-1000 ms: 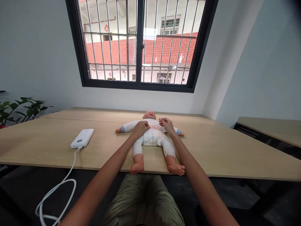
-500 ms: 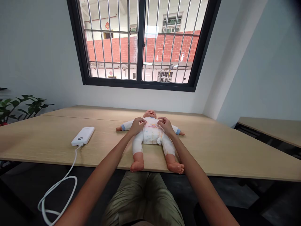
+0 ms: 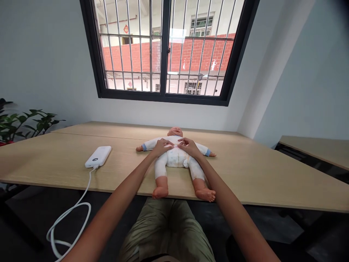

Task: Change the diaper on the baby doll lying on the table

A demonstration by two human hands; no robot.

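Observation:
A baby doll [image 3: 177, 158] in a white romper lies on its back on the wooden table [image 3: 261, 174], head toward the window and bare feet at the near edge. My left hand [image 3: 161, 146] and my right hand [image 3: 188, 145] both rest on the doll's chest. Their fingertips are pinched together on the front of the romper where the two sides meet. The cloth under the fingers is hidden.
A white power bank [image 3: 98, 156] lies on the table to the left, and its white cable [image 3: 71, 214] loops down off the near edge. A leafy plant [image 3: 24, 123] stands at far left. Behind is a barred window [image 3: 166, 51], and a second table [image 3: 313, 149] at right.
Both hands have drawn closer together over the doll's chest, so the fingertips nearly meet. The view has shifted slightly to the left.

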